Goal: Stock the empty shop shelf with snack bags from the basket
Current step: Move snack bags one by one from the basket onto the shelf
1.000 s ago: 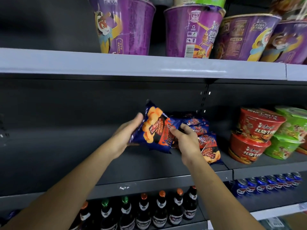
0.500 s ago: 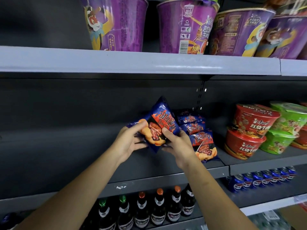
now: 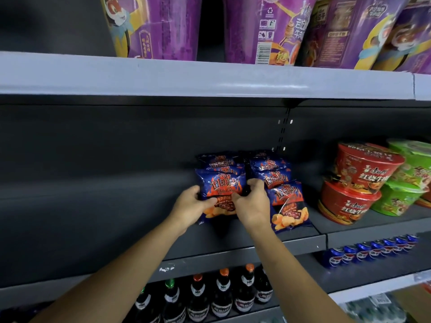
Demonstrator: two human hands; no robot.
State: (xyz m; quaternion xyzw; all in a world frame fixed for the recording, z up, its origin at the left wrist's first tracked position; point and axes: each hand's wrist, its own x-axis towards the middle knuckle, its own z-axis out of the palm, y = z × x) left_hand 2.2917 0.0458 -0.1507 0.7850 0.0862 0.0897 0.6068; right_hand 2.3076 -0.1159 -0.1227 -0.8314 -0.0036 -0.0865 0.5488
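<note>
Dark grey metal shelving is filling the view, and the middle shelf [image 3: 105,224] is lying bare across its whole left half. Toward its right end, two rows of snack bags [image 3: 268,165] are standing from the back panel [image 3: 140,148] toward the near edge. The right row [image 3: 275,178] is running several bags deep, its nearest bag [image 3: 288,206] standing close to the shelf lip [image 3: 233,254]. The left row [image 3: 222,170] is shorter; its front bag [image 3: 220,186] is standing upright and facing out, with at least two more bags [image 3: 219,160] showing behind it.

The left hand [image 3: 190,207] is gripping that front bag's left edge, thumb lying across the printed face; the right hand [image 3: 253,203] is pinching its right edge the same way, so both hands are closing round the one bag. Whether its bottom seam is resting fully on the deck, I cannot tell.

By my judgement the stocking is under way but far from done: a small cluster is in, and most of the shelf is waiting. The basket is not showing, so the remaining stock cannot be counted.

The bags are glossy blue film, puffed and pillow-shaped, with crimped top seams and flame-red lettering; they are likely to slump or slide on smooth painted steel. Stiff purple noodle tubs [image 3: 163,26] are sitting above, red and green lidded bowls [image 3: 363,169] are stacking at right, and glass bottles [image 3: 221,294] and blue cans [image 3: 368,251] are lining the level below.
</note>
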